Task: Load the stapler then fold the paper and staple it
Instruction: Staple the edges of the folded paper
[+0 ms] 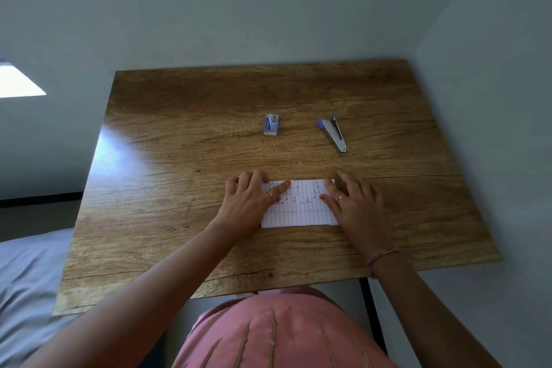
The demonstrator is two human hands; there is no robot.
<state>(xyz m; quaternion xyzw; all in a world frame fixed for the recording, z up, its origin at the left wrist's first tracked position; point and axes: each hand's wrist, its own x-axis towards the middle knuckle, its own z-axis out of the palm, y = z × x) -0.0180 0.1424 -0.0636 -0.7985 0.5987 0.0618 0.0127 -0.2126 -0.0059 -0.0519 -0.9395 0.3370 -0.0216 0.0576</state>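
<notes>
Both hands pressing folded paper (299, 206), stapler (334, 134) beyond

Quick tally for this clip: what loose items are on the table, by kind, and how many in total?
Stapler: 1
Staple box: 1
Lined paper, folded, under both hands: 1
Total: 3 items on the table
</notes>
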